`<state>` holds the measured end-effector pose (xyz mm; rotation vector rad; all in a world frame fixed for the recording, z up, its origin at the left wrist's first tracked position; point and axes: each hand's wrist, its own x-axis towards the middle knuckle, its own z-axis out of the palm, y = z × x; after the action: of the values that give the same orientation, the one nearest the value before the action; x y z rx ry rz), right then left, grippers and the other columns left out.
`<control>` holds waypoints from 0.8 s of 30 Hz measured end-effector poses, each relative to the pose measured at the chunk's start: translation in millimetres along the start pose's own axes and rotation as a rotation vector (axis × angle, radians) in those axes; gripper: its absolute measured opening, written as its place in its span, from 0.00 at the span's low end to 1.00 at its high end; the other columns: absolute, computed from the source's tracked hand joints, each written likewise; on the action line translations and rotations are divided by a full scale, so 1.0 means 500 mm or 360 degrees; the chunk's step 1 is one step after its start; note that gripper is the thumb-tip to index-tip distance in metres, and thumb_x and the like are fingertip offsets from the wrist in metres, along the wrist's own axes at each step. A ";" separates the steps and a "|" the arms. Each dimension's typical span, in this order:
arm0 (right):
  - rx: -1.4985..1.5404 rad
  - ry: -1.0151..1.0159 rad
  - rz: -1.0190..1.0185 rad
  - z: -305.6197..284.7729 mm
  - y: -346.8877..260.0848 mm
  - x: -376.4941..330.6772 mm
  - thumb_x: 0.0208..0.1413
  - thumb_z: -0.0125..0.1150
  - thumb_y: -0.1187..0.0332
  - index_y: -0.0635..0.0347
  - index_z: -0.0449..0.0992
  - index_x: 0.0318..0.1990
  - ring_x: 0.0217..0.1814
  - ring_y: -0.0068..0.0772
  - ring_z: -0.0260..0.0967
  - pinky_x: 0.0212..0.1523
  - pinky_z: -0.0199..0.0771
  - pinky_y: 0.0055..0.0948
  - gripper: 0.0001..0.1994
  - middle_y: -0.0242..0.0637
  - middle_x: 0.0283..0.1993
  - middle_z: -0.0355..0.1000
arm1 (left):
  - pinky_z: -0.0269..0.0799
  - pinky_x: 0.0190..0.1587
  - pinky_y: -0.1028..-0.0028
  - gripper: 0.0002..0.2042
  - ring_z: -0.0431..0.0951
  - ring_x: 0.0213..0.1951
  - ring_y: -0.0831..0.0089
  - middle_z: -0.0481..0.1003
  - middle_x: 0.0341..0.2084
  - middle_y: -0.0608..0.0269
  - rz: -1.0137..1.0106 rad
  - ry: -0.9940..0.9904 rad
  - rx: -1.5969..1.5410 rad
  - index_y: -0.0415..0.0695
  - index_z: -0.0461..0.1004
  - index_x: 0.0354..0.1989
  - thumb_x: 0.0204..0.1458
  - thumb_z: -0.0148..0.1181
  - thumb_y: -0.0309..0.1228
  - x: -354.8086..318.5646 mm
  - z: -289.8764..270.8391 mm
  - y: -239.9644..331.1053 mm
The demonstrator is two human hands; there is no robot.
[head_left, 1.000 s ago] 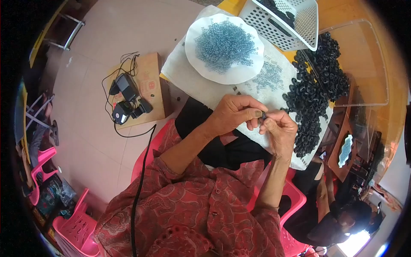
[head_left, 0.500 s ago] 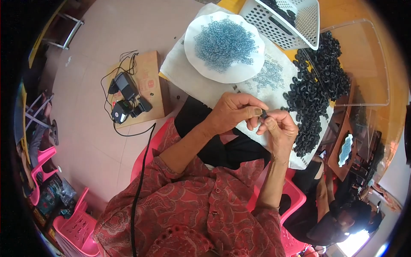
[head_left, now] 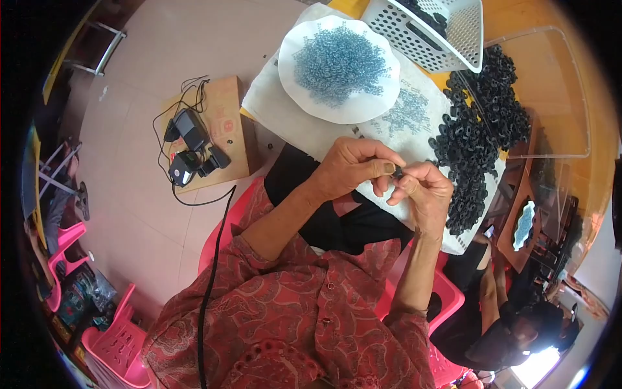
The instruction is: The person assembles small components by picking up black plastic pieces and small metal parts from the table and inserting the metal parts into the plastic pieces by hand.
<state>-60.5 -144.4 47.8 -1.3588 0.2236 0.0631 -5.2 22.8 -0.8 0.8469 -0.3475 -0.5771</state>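
Between the fingertips of both hands sits a small black plastic piece (head_left: 398, 172), mostly covered by fingers. My left hand (head_left: 356, 167) pinches it from the left with thumb and index finger. From the right, my right hand (head_left: 424, 191) closes thumb and fingers at the same piece. Just beyond my hands, a white scalloped plate (head_left: 291, 71) holds a heap of small metal springs (head_left: 340, 65). More loose springs (head_left: 408, 113) lie on the white cloth (head_left: 272, 97) beside the plate. To the right of my hands spreads a large pile of black plastic pieces (head_left: 463, 149).
A white perforated basket (head_left: 414, 42) with black pieces stands at the far right. On the floor at left, a cardboard box (head_left: 233, 129) carries black adapters and cables (head_left: 191, 129). Pink plastic chairs (head_left: 116, 337) stand lower left. Another person (head_left: 479, 330) sits at lower right.
My right hand's fingers have shifted slightly around the black piece, and its wrist has turned a little. My left hand has barely moved.
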 end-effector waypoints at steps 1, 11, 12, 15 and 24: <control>0.0001 -0.0005 0.0011 -0.001 0.000 -0.001 0.51 0.64 0.77 0.70 0.74 0.32 0.21 0.27 0.72 0.23 0.77 0.23 0.05 0.40 0.25 0.74 | 0.71 0.26 0.80 0.07 0.74 0.22 0.79 0.74 0.20 0.64 0.0003 0.0009 -0.0007 0.34 0.76 0.39 0.56 0.54 0.23 0.000 0.000 -0.001; -0.0328 0.0223 -0.0007 0.030 -0.012 -0.025 0.57 0.58 0.75 0.70 0.74 0.37 0.25 0.28 0.73 0.30 0.78 0.25 0.05 0.42 0.30 0.75 | 0.71 0.30 0.80 0.07 0.74 0.26 0.82 0.75 0.22 0.65 0.0129 0.0179 0.0094 0.34 0.76 0.40 0.54 0.54 0.19 0.000 0.019 -0.007; -0.0331 0.0238 -0.0024 0.032 -0.014 -0.027 0.57 0.56 0.76 0.70 0.74 0.39 0.26 0.27 0.74 0.30 0.78 0.25 0.05 0.42 0.31 0.75 | 0.71 0.30 0.80 0.07 0.74 0.26 0.82 0.75 0.22 0.65 0.0128 0.0180 0.0096 0.34 0.76 0.40 0.54 0.54 0.19 0.001 0.019 -0.007; -0.0328 0.0292 -0.0011 0.034 -0.017 -0.027 0.57 0.55 0.78 0.70 0.75 0.39 0.27 0.26 0.74 0.31 0.76 0.23 0.06 0.40 0.29 0.75 | 0.71 0.29 0.80 0.07 0.74 0.25 0.81 0.75 0.22 0.65 0.0127 0.0192 0.0090 0.34 0.76 0.40 0.55 0.54 0.19 0.001 0.019 -0.014; -0.0415 0.0332 -0.0004 0.040 -0.022 -0.022 0.56 0.56 0.78 0.69 0.76 0.38 0.24 0.22 0.72 0.27 0.76 0.20 0.05 0.37 0.26 0.75 | 0.71 0.29 0.79 0.08 0.74 0.25 0.80 0.74 0.22 0.64 0.0100 0.0184 0.0073 0.35 0.75 0.42 0.55 0.54 0.20 0.001 0.014 -0.018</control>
<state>-66.8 -126.3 64.4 -1.6268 0.3995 -0.0538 -11.4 13.8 -3.7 0.9061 -0.2820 -0.4610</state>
